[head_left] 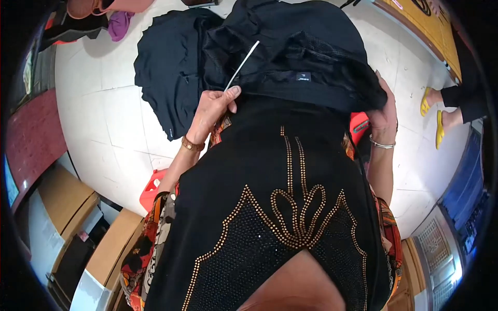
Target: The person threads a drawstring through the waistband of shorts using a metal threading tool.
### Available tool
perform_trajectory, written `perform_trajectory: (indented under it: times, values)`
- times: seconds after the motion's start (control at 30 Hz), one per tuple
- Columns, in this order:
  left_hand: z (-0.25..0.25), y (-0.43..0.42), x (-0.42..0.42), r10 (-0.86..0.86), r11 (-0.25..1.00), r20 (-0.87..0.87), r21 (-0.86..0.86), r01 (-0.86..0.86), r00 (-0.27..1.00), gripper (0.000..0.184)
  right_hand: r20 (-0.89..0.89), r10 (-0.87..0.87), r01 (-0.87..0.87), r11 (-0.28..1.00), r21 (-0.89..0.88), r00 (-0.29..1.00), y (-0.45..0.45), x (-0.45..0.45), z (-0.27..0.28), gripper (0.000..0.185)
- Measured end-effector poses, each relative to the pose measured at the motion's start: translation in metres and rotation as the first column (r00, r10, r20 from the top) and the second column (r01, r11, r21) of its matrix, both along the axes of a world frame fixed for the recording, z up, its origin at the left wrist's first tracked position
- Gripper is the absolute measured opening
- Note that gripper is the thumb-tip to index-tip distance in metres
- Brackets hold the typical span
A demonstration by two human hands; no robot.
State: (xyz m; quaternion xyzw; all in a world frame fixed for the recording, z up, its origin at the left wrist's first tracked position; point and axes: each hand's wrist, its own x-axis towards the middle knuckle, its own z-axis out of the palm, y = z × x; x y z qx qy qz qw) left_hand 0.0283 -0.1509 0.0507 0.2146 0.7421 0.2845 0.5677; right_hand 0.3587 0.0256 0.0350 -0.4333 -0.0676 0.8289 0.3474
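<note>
A dark navy-black garment (332,85) is spread across my lap, its waistband-like edge towards me and a small label (303,77) showing inside. My left hand (215,110) is closed at its left edge, with a thin, pale, stick-like strip (244,63) rising from between thumb and fingers; its exact kind is unclear. At the right end my right hand (385,111) grips the garment's edge, its fingers partly hidden by the cloth. More dark cloth (166,67) hangs to the left, over the floor.
Below me is a pale tiled floor (98,114). A red plastic stool or basket (151,192) stands by my left forearm. Wooden boxes or cabinets (111,254) are at lower left. At upper right, a person's feet in yellow slippers (440,129) are beside a yellow-topped table (433,26).
</note>
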Motion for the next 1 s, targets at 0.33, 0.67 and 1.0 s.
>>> perform_trajectory:
  times: [0.33, 0.67, 1.0]
  values:
    - [-0.02, 0.017, 0.001, 0.211, 0.975, 0.268, -0.119, -0.186, 0.94, 0.046, 0.024, -0.065, 0.066, 0.998, -0.015, 0.998, -0.013, -0.006, 0.003, 0.028]
    - [-0.037, 0.041, 0.03, 0.093, 0.989, 0.297, -0.137, -0.054, 0.95, 0.026, -0.016, -0.008, 0.008, 1.0, 0.02, 1.0, -0.02, -0.015, 0.018, 0.031]
    - [-0.011, 0.018, 0.021, 0.244, 0.815, 0.573, 0.315, -0.486, 0.782, 0.026, -0.233, -0.068, 0.059, 0.997, -0.044, 0.97, -0.013, 0.003, -0.015, 0.028]
